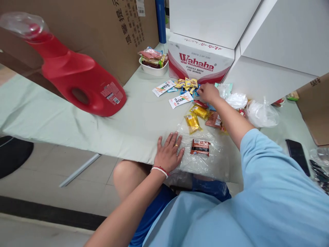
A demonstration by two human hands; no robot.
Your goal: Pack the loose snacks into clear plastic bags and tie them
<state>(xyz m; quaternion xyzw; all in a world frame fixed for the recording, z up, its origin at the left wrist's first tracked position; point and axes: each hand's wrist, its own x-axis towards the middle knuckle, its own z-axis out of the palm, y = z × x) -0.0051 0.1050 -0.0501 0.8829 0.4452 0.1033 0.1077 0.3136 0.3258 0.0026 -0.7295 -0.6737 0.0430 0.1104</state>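
Note:
My left hand (168, 152) lies flat with fingers spread on the table's front edge, at the left border of a clear plastic bag (218, 161). On that bag rests a brown wrapped snack (200, 147). My right hand (208, 92) reaches into the snack pile, its fingers bent together beside a small blue packet (197, 90); what they hold, if anything, is hidden. Around it are yellow snack packets (191, 82), two white sachets (181, 100), gold-wrapped snacks (193, 122) and a brown packet (214, 119).
A white tub (155, 70) of wrapped snacks stands by a Wahaha carton (200, 61). At left is a large red jug (82, 82) before a cardboard box (102, 34). White plastic bags (262, 113) and a black phone (297, 157) lie at right.

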